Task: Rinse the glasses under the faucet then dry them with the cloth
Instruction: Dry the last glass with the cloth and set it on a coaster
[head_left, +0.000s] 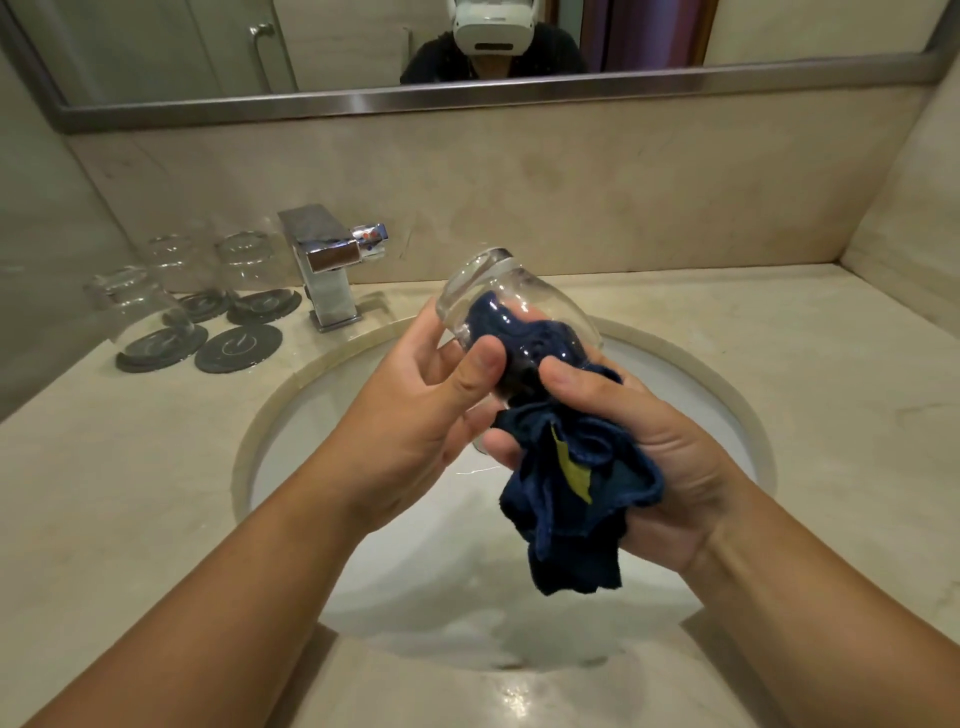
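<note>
Over the sink I hold a clear glass (498, 291), tilted with its base up and to the left. My left hand (426, 395) grips its side, thumb across the front. A dark blue cloth (576, 488) with a yellow tag is stuffed into the glass's mouth and hangs down below it. My right hand (654, 447) is closed around the cloth just under the glass. Three more clear glasses stand upside down on dark coasters at the left: one (137, 306) in front, two (179, 265) (244, 260) behind. The chrome faucet (324, 260) stands left of the glass; no water runs.
A white oval sink basin (415, 587) lies under my hands, set in a beige stone counter (810, 364). One dark coaster (239, 348) has nothing on it. A mirror (467, 98) with a metal frame runs along the back wall.
</note>
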